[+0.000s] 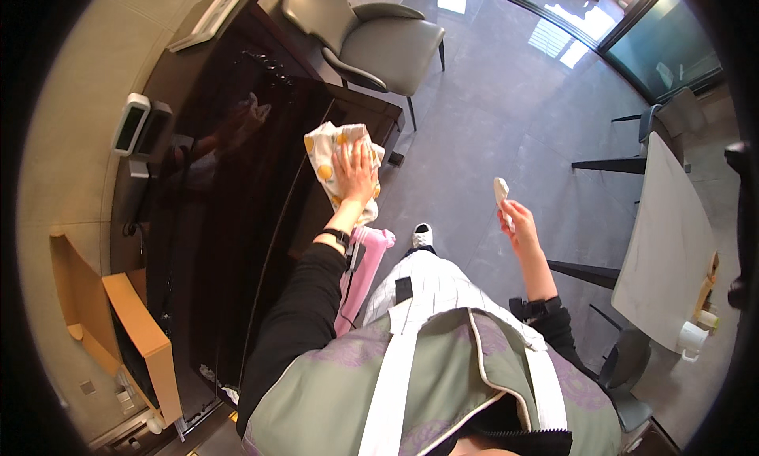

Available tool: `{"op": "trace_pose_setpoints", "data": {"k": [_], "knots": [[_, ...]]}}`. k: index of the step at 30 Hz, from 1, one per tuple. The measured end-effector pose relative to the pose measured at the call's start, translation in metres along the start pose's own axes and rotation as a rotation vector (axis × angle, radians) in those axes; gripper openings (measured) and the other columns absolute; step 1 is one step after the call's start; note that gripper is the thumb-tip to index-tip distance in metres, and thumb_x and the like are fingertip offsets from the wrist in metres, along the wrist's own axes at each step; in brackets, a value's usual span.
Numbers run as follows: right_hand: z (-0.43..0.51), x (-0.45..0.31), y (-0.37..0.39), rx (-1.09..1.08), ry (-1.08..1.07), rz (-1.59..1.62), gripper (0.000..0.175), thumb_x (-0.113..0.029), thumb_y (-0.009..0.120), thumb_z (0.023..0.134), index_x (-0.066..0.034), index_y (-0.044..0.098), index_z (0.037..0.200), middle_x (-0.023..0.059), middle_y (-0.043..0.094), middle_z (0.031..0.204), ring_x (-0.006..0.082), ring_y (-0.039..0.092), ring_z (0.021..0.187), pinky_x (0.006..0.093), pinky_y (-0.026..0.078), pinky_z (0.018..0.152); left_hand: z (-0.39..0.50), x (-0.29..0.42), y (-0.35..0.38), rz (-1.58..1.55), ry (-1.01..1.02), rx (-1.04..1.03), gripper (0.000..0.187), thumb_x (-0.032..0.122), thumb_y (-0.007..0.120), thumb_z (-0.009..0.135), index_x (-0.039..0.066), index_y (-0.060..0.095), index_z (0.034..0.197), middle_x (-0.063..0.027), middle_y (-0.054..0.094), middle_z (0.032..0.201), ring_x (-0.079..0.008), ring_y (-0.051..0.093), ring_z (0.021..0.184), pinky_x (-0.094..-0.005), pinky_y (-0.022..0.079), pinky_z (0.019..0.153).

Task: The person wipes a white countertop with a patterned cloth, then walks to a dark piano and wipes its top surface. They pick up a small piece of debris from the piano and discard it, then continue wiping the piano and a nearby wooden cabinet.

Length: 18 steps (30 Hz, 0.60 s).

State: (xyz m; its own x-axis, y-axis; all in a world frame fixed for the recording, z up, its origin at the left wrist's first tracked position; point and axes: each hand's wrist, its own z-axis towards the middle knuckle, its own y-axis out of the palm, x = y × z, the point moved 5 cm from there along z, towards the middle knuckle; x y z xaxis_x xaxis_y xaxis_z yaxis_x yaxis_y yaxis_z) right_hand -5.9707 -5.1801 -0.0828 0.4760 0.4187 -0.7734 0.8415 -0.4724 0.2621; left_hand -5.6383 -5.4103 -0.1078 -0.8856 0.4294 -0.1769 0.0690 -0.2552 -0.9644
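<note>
My left hand (356, 174) lies flat, fingers a little apart, on a white cloth with yellow round prints (323, 153). The cloth covers part of the near right edge of a glossy dark cabinet (219, 219), whose top reflects the arm. Out to the right, over the floor, my right hand (517, 219) grips a small whitish object (501, 190) upright between thumb and fingers; it may be a folded cloth. A pink padded bar (362, 278) with a dark cable stands below my left wrist.
A grey armchair (385, 46) stands beyond the cabinet. A white device with a dark screen (131, 125) and an orange-brown open box (142, 313) are at the left. At the right, a pale table (667, 248) bears a white mug (692, 339), with chairs around it.
</note>
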Motion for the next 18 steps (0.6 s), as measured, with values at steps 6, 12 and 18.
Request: {"op": "trace_pose_setpoints", "data": {"k": [6,12,18], "knots": [[0.042,-0.080,-0.002,-0.032,-0.090,0.122,0.021,-0.029,0.066,0.094,-0.0084,0.064,0.099,-0.0009,0.061,0.079,0.0071,0.053,0.069,0.0227,0.041,0.062,0.083,0.030,0.010,-0.060,-0.003,-0.017,0.086,0.039,0.071,0.079,0.008,0.030,0.148,-0.0087,0.029,0.154,-0.0380,0.022,0.143,-0.0614,0.015,0.116],[0.082,-0.133,-0.055,0.110,-0.152,0.151,0.021,-0.027,0.065,0.094,-0.0084,0.065,0.105,0.0018,0.066,0.085,0.0096,0.059,0.074,0.0235,0.046,0.065,0.138,0.051,0.009,-0.070,0.028,0.104,0.075,0.040,0.070,0.080,0.008,0.041,0.141,-0.0073,0.034,0.149,-0.0360,0.025,0.141,-0.0601,0.019,0.115],[0.173,-0.211,-0.129,0.047,-0.155,0.157,0.024,-0.030,0.067,0.093,-0.0083,0.065,0.103,0.0016,0.065,0.084,0.0094,0.059,0.075,0.0236,0.047,0.066,0.139,0.052,0.013,-0.109,0.047,0.117,0.062,0.031,0.073,0.075,0.014,0.052,0.131,-0.0023,0.042,0.146,-0.0327,0.029,0.140,-0.0554,0.019,0.116]]}}
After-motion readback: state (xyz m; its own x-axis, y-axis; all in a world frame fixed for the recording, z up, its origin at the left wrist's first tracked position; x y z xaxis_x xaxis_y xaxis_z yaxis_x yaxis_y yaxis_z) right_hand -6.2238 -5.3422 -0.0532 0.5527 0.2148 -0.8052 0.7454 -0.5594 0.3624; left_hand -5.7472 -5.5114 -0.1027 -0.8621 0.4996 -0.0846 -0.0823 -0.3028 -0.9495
